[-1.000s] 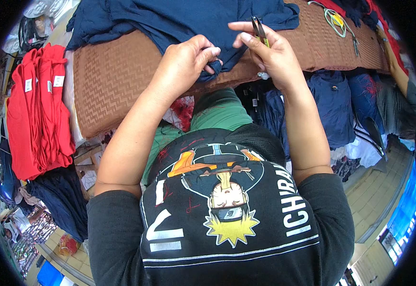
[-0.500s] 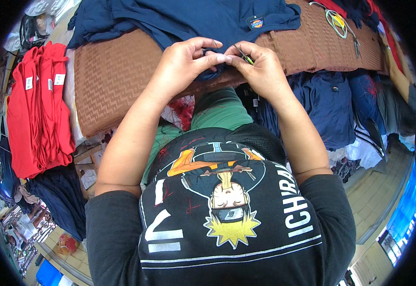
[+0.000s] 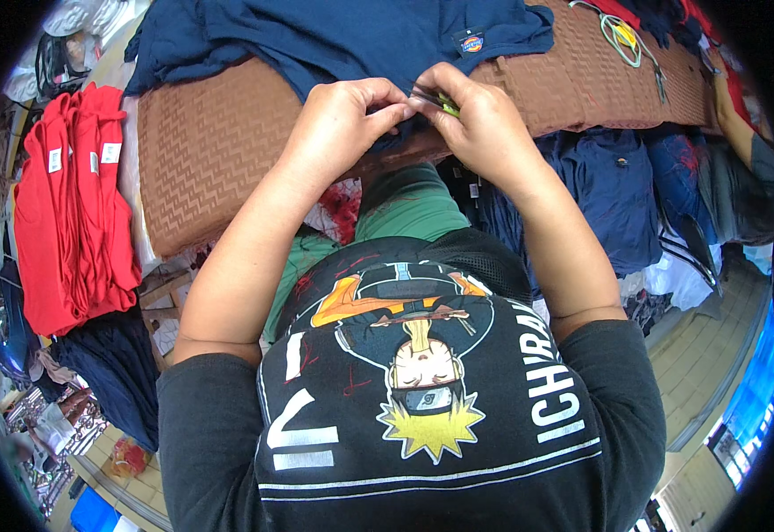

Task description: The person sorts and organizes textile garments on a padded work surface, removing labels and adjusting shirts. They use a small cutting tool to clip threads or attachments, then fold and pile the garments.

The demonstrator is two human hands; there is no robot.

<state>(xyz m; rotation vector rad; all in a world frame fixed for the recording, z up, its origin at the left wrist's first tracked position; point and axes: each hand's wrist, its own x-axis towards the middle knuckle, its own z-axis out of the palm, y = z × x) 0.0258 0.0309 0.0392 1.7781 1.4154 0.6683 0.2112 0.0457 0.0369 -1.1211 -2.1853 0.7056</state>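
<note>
A navy blue garment (image 3: 351,44) lies over the far part of the brown padded surface, and one edge of it hangs down by my hands. My left hand (image 3: 351,111) is closed in a pinch on that edge of the garment. Close against it, my right hand (image 3: 471,106) is closed round thread snips (image 3: 447,105) with a yellow-green part and dark blades. The blades lie beside my left fingertips. My fingers hide what exactly lies between the blades.
The brown patterned pad (image 3: 200,160) runs across in front of me. Red folded garments (image 3: 72,230) with white tags hang at its left end. Navy clothes (image 3: 604,195) are piled below right. A pale cord (image 3: 624,40) lies far right, near another person's arm (image 3: 734,115).
My right hand has turned slightly, and the snips' blades now lie nearer my left fingertips. My left fingers have drawn closer together. The garment has shifted a little to the left.
</note>
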